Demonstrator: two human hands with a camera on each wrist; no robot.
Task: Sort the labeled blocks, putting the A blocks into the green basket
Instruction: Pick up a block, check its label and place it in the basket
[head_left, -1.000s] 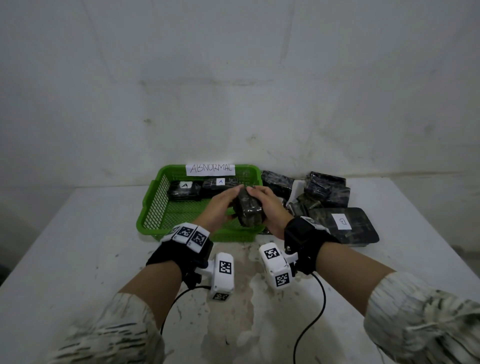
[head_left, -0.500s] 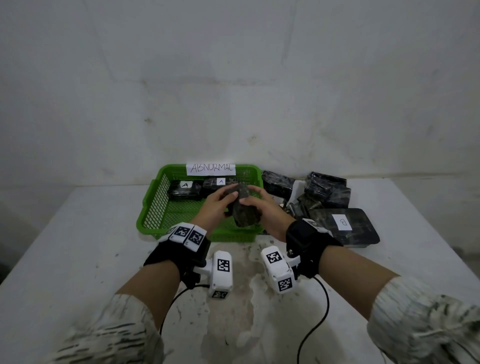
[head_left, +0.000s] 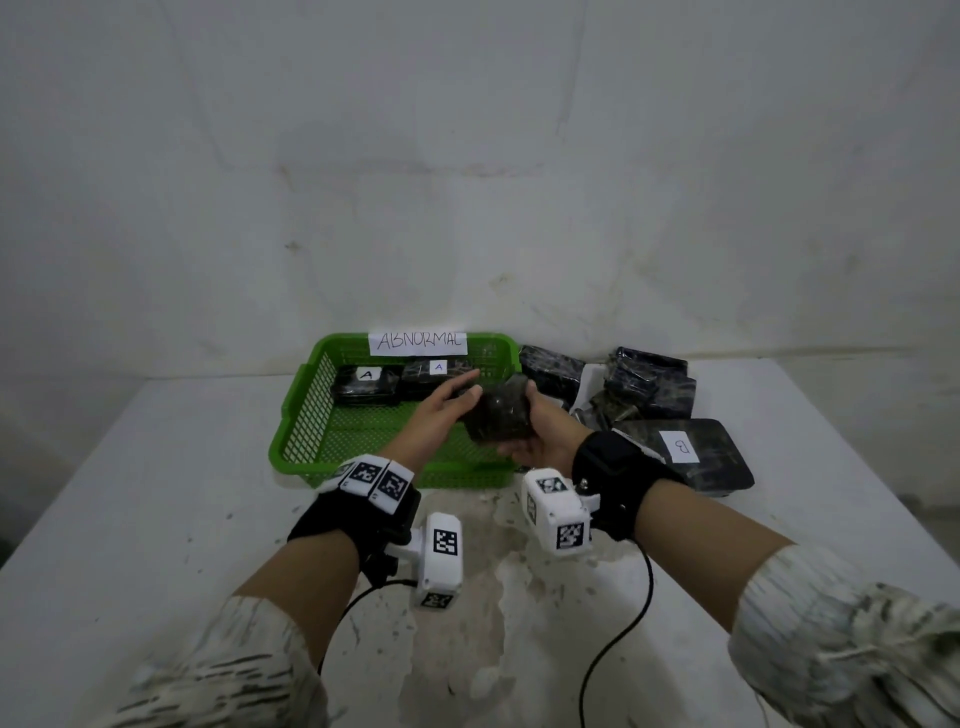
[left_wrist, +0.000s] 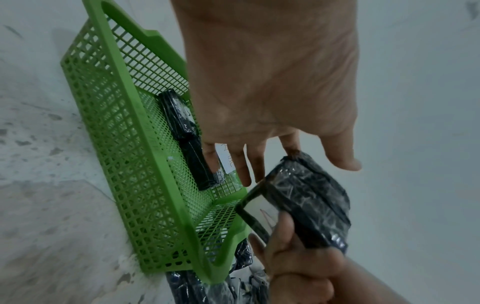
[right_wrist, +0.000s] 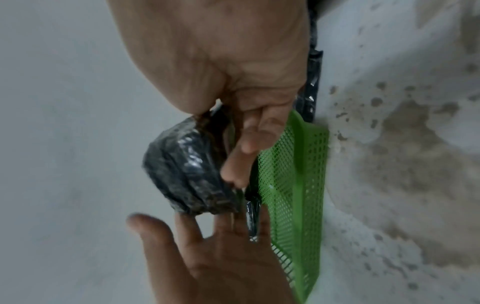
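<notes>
Right hand (head_left: 540, 431): is gripping the wrapped block (head_left: 501, 413) from below, fingers curled round it, holding it above the near right corner of the basket (head_left: 291, 441).
Left hand (head_left: 441, 410): fingers now straightening and spreading, only fingertips touching the block; half a second ago they were curled on it.
Basket: two A blocks (head_left: 366, 384) are lying along its far wall.
Surface (head_left: 130, 519): B block (head_left: 685, 452) is sitting right of the basket.

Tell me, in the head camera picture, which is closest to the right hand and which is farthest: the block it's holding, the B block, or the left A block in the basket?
From the right hand:
1. Held block: gripped in that hand, over the basket's right end.
2. B block: on the table, to the hand's right.
3. Left A block: at the basket's far left corner.
</notes>
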